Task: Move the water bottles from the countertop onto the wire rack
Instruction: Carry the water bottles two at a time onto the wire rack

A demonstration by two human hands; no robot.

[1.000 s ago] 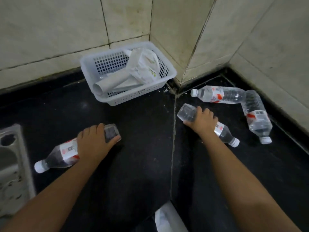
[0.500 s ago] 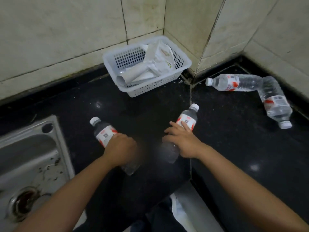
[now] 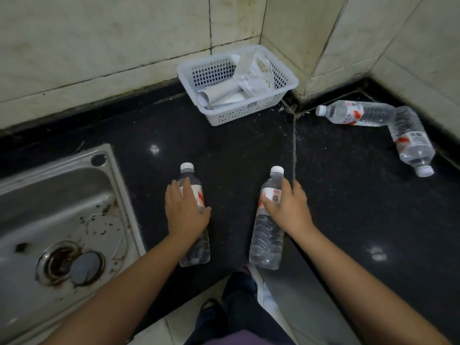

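Note:
My left hand grips a clear water bottle with a white cap and a red-and-white label, held upright above the black countertop near its front edge. My right hand grips a second, similar bottle just to the right. Two more bottles lie on their sides at the back right corner: one with its cap pointing left, the other with its cap pointing toward me, their bases touching. No wire rack is in view.
A white plastic basket with paper rolls and packets stands against the tiled back wall. A steel sink fills the left side. Below the counter's front edge I see floor tiles and my legs.
Both hands have drawn their bottles from lying on the counter toward me and turned them cap-up. The view has shifted left, showing more of the sink.

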